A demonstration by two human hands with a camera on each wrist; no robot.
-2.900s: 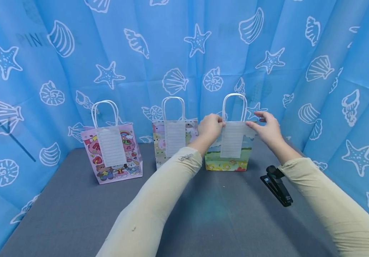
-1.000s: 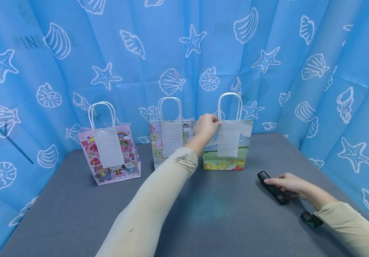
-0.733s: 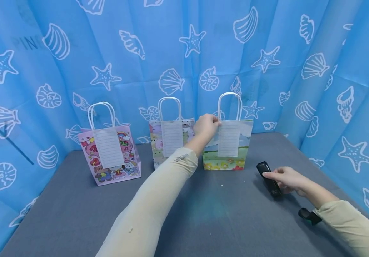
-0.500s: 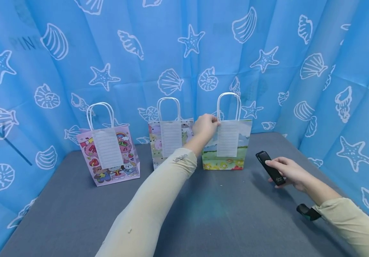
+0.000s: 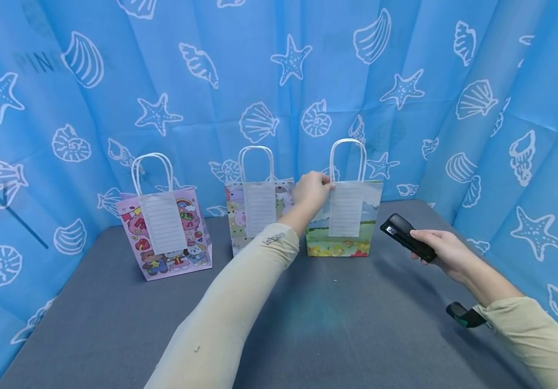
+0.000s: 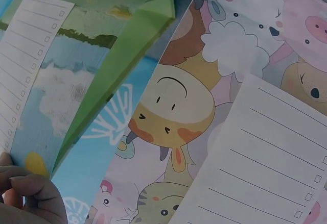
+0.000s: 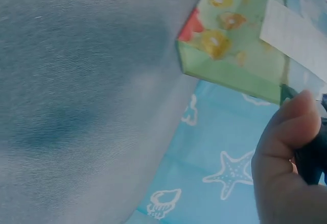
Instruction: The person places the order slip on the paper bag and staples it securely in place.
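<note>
My left hand (image 5: 311, 190) pinches the top left edge of the green landscape gift bag (image 5: 318, 229), together with the lined paper slip (image 5: 346, 210) on its front. The bag stands upright with its white twisted handle raised. To the right of it, my right hand (image 5: 441, 249) grips a black stapler (image 5: 407, 237) raised over the table, its nose pointing toward the bag. In the right wrist view, the thumb (image 7: 299, 117) lies against the dark stapler, most of which is cut off by the frame edge.
A middle gift bag (image 5: 237, 213) with cartoon animals stands partly behind my left arm. Farther left is a pink gift bag (image 5: 201, 254). Each bears a lined slip. Behind the grey table (image 5: 113, 324) hangs a blue seashell curtain (image 5: 293, 108).
My right hand has left the green bag's right edge, picked up the stapler from the table and raised it, turning its nose toward the bag. My left hand keeps its pinch.
</note>
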